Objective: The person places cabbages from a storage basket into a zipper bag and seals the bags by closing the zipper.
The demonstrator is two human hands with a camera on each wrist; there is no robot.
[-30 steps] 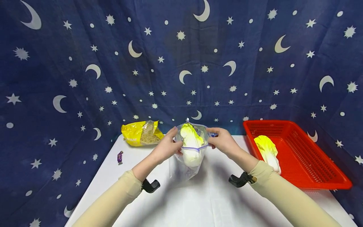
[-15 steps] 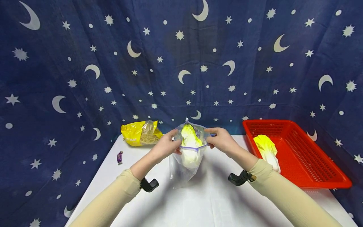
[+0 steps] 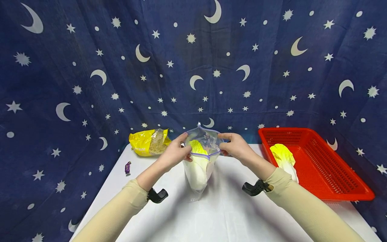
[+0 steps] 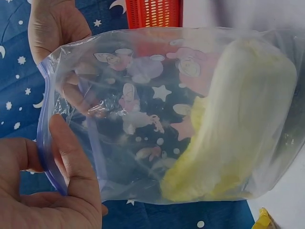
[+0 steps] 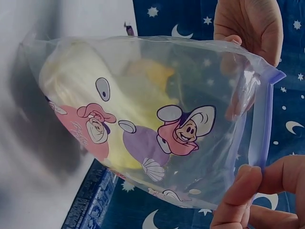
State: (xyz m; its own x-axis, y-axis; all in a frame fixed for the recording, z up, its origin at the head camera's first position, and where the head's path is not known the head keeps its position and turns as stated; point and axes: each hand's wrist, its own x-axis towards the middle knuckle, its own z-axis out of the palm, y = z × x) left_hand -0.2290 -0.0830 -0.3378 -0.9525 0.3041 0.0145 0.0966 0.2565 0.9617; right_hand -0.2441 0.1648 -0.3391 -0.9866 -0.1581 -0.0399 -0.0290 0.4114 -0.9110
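Observation:
A clear zip bag [image 3: 208, 157] with a purple zip edge and printed cartoon figures stands mouth up over the white table. Deep inside it lies a napa cabbage [image 3: 198, 173], white stalk down and yellow leaves up. My left hand [image 3: 176, 150] pinches the left side of the bag's mouth, thumb inside the rim in the left wrist view. On the opposite side, my right hand [image 3: 237, 146] pinches the rim between thumb and fingers. Between the two hands the mouth is spread wide. Whether the bag's bottom touches the table is hard to tell.
A red plastic basket [image 3: 326, 188] at the right holds another napa cabbage [image 3: 285, 161]. At the back left lies a yellow food packet [image 3: 148, 143], with a small purple-wrapped candy [image 3: 128, 168] in front. A blue item [image 5: 93, 200] shows behind the bag.
The cabbage has slid down inside the bag; its leaves now sit below the back rim. The bag's mouth is wider. Both hands keep their hold on the rim.

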